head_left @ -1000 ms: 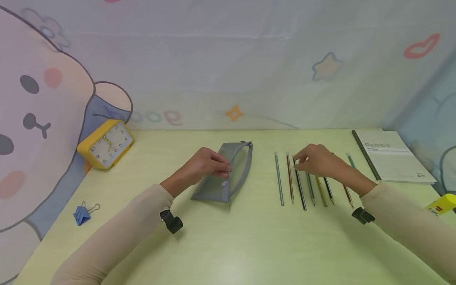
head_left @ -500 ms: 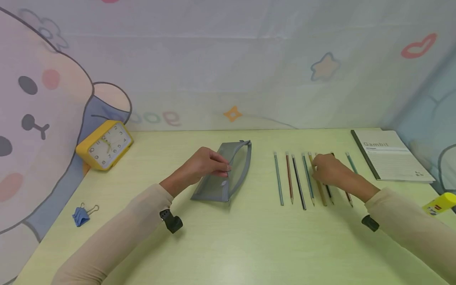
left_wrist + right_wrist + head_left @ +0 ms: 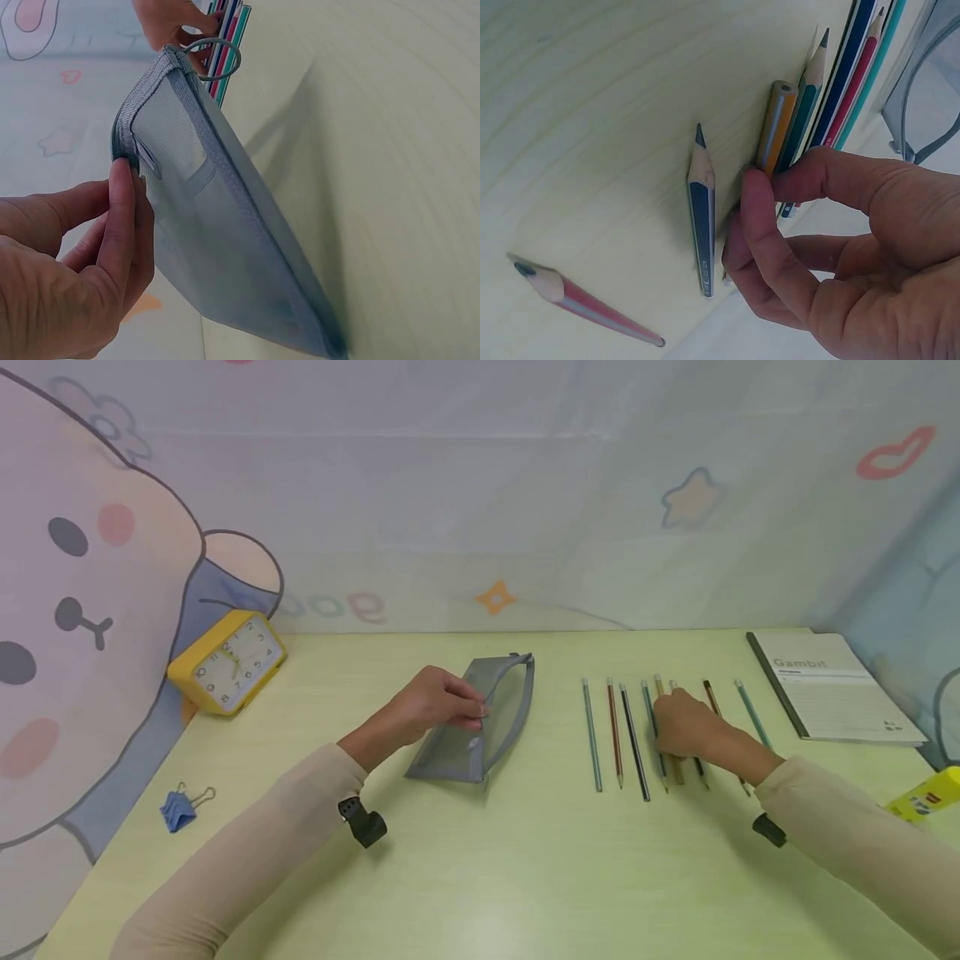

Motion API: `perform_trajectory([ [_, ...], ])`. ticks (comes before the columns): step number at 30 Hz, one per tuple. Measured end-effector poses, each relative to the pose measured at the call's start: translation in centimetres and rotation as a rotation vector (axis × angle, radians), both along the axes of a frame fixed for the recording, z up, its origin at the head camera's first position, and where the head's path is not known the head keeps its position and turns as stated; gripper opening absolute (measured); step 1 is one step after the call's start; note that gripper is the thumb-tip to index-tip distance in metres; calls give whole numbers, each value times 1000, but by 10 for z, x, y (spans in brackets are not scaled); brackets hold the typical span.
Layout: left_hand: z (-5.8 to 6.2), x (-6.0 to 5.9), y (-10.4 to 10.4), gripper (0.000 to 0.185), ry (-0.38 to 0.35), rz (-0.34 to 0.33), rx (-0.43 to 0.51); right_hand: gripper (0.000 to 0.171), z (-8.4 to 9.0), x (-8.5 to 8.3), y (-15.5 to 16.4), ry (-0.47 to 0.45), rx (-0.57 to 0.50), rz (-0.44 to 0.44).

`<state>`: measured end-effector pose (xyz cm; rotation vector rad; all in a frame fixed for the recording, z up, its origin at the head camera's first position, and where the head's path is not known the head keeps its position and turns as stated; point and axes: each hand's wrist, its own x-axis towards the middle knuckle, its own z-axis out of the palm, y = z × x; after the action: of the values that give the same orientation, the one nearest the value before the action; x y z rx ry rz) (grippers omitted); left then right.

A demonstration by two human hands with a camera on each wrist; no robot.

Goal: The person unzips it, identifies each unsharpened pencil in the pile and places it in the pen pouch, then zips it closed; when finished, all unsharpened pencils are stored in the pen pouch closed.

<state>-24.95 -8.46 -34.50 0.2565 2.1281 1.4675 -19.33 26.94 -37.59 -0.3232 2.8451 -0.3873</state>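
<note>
A grey mesh pencil pouch point(image 3: 480, 731) stands on its long edge on the pale green table point(image 3: 480, 877), mouth gaping. My left hand point(image 3: 474, 714) pinches its upper rim between thumb and fingers; the left wrist view shows that grip on the pouch point(image 3: 217, 225). Right of it lies a row of several pencils point(image 3: 633, 743). My right hand point(image 3: 663, 733) rests on the middle of the row. In the right wrist view its thumb and fingers point(image 3: 761, 217) pinch an orange pencil point(image 3: 774, 127), with a dark blue pencil point(image 3: 703, 210) and a red one point(image 3: 585, 307) lying beside it.
A yellow alarm clock point(image 3: 228, 664) stands at the back left and a blue binder clip point(image 3: 180, 810) lies near the left edge. A white notebook point(image 3: 832, 689) is at the back right, with a yellow glue stick point(image 3: 926, 793) at the right edge.
My right hand has slid from the left pencils to the middle of the row and closed on the orange pencil. The left hand still holds the pouch in the same place.
</note>
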Motion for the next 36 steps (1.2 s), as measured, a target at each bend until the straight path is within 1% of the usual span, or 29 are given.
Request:
perform_trajectory([
  [3,2,-1,0,28,7,4,-5,30,0,-2,0,-23,-12,-18],
  [5,3,-1,0,28,7,11,-4,29,1,-3,1,-36,-18,-28],
  [7,3,-2,0,28,9,12,3,32,2,-4,1,-55,-26,-24],
  [11,4,-1,2,29,23,-2,1,40,8,-7,3,-85,-29,10],
  [12,3,-1,2,28,24,-4,1,38,10,-8,4,-94,-29,16],
  [14,3,-1,2,28,26,-8,-1,17,15,-10,6,-115,-33,12],
  [15,3,0,2,28,25,-8,-1,12,17,-11,7,-123,-34,7],
  [16,3,0,1,29,25,-9,-2,15,20,-12,8,-132,-39,1],
  [18,3,0,1,29,22,-10,-4,47,28,-14,12,-158,-82,-25],
  [19,3,1,1,29,20,-8,-5,60,32,-14,13,-173,-116,-31],
  [21,3,1,0,29,19,-7,-8,66,41,-16,16,-207,-202,-34],
  [23,3,1,0,29,20,-7,-12,78,50,-17,18,-264,-322,-34],
  [28,3,1,-1,29,23,-5,-22,77,70,-22,13,-431,-591,9],
  [31,4,1,-2,29,15,5,-17,74,71,-24,3,-552,-766,30],
  [34,5,1,-2,29,3,12,-10,71,64,-26,-8,-676,-944,62],
  [36,4,1,-1,29,-1,14,-4,71,57,-26,-18,-723,-999,82],
])
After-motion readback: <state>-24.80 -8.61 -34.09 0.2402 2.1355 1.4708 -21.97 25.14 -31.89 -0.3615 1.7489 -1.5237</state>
